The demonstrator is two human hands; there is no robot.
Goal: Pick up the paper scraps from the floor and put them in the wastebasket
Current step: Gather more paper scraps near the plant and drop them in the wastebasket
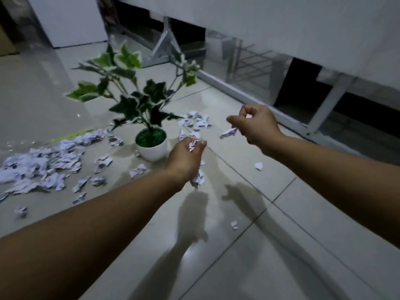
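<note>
Now | paper scraps point(46, 167): white, crumpled | both hands' fingers clenched on scraps

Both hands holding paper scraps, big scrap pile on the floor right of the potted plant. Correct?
Not quite. The head view shows the big scrap pile left of the potted plant, not right. The left hand and right hand do both hold paper scraps.
</note>
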